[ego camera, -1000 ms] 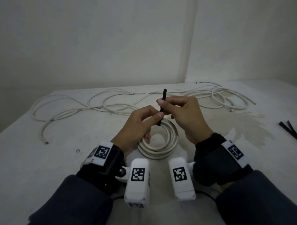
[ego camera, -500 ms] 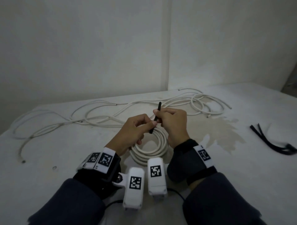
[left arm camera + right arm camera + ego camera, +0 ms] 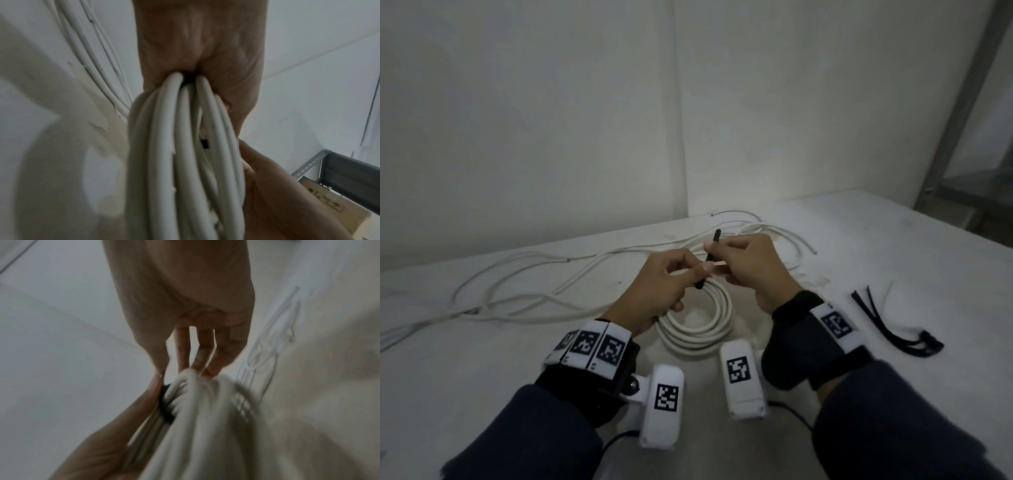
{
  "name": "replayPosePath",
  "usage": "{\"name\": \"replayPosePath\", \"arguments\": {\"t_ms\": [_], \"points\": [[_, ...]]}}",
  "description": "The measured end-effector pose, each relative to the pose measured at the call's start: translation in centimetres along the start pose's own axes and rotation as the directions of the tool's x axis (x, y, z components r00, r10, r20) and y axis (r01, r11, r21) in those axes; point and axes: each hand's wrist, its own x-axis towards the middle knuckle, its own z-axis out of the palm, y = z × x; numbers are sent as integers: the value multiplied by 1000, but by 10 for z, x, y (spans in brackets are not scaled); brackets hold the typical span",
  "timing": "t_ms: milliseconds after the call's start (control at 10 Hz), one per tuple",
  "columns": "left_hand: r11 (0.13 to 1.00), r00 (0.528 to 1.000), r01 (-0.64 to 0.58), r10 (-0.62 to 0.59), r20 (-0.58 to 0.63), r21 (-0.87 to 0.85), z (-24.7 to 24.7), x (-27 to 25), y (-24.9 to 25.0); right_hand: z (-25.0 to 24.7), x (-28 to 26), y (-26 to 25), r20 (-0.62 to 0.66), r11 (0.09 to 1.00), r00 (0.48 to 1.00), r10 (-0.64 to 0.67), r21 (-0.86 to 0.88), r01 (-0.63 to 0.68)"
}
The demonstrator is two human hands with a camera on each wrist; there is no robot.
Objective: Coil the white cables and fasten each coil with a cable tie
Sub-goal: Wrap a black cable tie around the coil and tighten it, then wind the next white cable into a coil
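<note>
Seen from the head camera, a person's left hand point(image 3: 654, 291) and right hand point(image 3: 751, 265) meet above a white surface point(image 3: 893, 257), each grip pinching a black cable tie point(image 3: 709, 258) that stands nearly upright between the fingertips, its lower end at the far rim of a coiled white cable point(image 3: 698, 325) lying below the hands. Loose white cables point(image 3: 534, 291) trail across the surface to the left and behind the hands, and a bundle of spare black cable ties point(image 3: 893, 325) lies well apart to the right. From the left wrist camera, the coil's strands point(image 3: 185, 162) run out from under the left hand point(image 3: 197, 48), its fingers closed over them, with a dark sliver of the tie point(image 3: 204, 144) showing between the strands and the right hand point(image 3: 277, 203) at lower right. The right wrist camera, blurred, shows the right hand's fingers point(image 3: 202, 350) reaching down onto the coil point(image 3: 205, 418), the tie point(image 3: 165, 404) beside the left hand point(image 3: 107, 451).
</note>
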Motion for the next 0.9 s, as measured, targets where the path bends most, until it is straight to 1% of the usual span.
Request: {"name": "replayPosePath", "arguments": {"t_ms": [100, 200, 300, 400, 500, 600, 700, 800, 900], "points": [[993, 993, -23, 10, -115, -113, 10, 29, 2, -34, 12, -11, 251, 962, 954, 165, -254, -99], [964, 977, -19, -39, -210, -266, 28, 62, 1, -55, 22, -5, 416, 970, 883, 218, -190, -150], [957, 969, -37, -36, -244, -287, 58, 92, -2, -63, 44, 15, 234, 990, 964, 127, 34, -138], [982, 967, -47, -2, -254, -185, 88, 115, -3, -73, 66, 34, 38, 989, 998, 43, 143, -48], [984, 988, 59, -33, -149, 171, 100, 142, -14, -99, 92, 47, -108, 975, 985, 137, 189, -115], [788, 982, 188, -151, -113, 585, 90, 162, -33, -140, 132, 53, -314, 977, 925, 215, 87, -197], [777, 967, 242, -240, -82, 581, 82, 164, -46, -169, 155, 49, -489, 957, 828, 273, 52, -285], [826, 978, 208, -188, -92, 523, 79, 164, -51, -186, 173, 49, -522, 921, 813, 256, -123, -369], [923, 973, 200, -148, -178, 329, 71, 166, -53, -183, 184, 53, -516, 888, 818, 253, -212, -409]]}}
